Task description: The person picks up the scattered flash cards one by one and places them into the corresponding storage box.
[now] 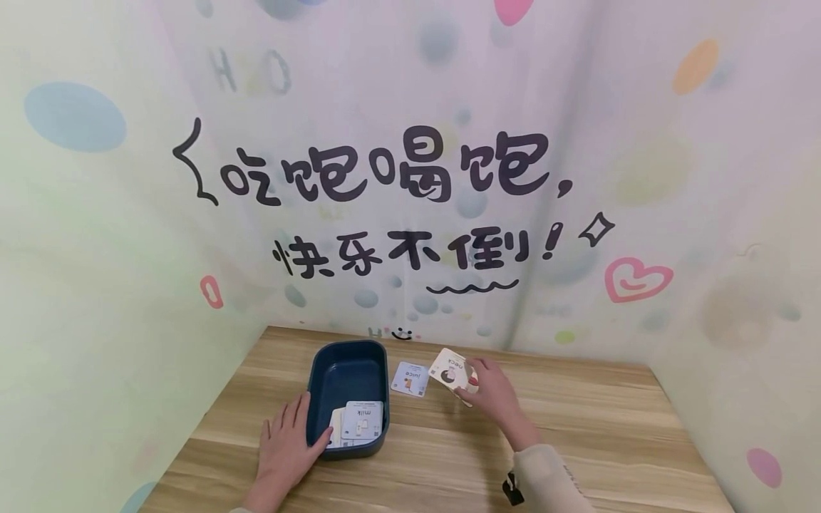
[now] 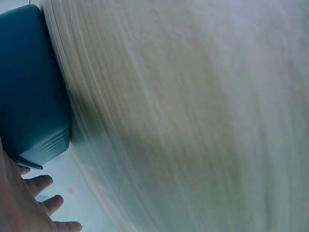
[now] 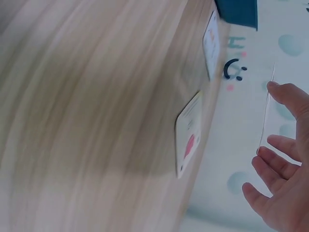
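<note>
My right hand [image 1: 495, 395] pinches a white "neck" card [image 1: 447, 362] by its edge, thumb against fingers. In the right wrist view this card [image 3: 266, 113] appears edge-on, raised off the table. Below it another card with a red picture [image 3: 189, 137] lies on the wood; from the head it is mostly covered. A blue "juice" card [image 1: 410, 379] lies between the hand and a dark blue box [image 1: 349, 381]. Several cards are inside the box's near end, a "milk" card [image 1: 364, 420] on top. My left hand [image 1: 285, 442] rests against the box's left side, fingers extended, thumb over the rim.
The wooden table [image 1: 603, 442] meets a printed fabric wall [image 1: 398, 92] at the back, with more fabric on both sides. A small black object [image 1: 512, 490] shows beside the right sleeve [image 1: 553, 479].
</note>
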`<state>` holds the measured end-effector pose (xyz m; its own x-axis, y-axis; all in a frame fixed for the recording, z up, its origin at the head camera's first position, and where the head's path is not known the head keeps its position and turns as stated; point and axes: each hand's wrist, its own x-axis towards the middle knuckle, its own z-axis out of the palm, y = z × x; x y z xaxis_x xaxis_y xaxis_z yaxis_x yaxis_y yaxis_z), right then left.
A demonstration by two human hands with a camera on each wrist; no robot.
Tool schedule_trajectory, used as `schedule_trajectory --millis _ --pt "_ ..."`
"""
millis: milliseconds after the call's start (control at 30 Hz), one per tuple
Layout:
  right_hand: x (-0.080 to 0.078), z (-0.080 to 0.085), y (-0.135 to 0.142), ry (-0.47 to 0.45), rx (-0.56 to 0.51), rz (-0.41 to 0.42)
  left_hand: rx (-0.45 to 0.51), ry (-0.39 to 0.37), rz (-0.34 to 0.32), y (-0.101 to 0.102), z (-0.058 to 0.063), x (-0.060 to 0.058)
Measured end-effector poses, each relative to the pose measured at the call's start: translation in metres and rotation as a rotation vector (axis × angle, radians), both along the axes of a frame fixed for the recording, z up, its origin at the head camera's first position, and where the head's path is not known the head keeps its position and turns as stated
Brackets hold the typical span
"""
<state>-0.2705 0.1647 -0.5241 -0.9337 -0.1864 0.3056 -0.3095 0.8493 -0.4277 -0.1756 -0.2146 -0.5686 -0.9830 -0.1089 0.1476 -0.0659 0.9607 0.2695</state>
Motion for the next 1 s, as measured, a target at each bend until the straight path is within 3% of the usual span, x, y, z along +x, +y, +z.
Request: schedule_trajectory --millis 533,1000 --pt "0.005 0.009 -0.053 0.028 -0.006 0.16 -0.003 -0.012 0.0 0.0 -0.002 -0.002" --pt "0.015 0.004 -0.098 -0.015 0.101 0.254 0.0 0.024 -0.002 0.0 -0.002 -0.002"
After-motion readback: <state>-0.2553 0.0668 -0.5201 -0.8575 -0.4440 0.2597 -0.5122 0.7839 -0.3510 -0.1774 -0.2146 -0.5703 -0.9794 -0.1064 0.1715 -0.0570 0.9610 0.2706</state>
